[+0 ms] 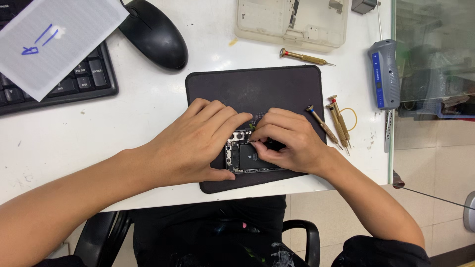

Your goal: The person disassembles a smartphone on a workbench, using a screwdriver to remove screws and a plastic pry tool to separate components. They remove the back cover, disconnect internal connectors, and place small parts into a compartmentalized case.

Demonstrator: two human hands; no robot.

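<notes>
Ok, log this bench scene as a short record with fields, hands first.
left hand: left hand rests on the opened phone with exposed black innards, steadying its end
right hand: right hand, fingers pinched over the phone's inside; whether they hold a tool cannot be told
surface: dark rectangular work mat on white table
tools: three brass screwdrivers at the mat's right edge, a fourth above it
nearby: black computer mouse, black keyboard, beige plastic tray, blue-grey handheld tool
</notes>
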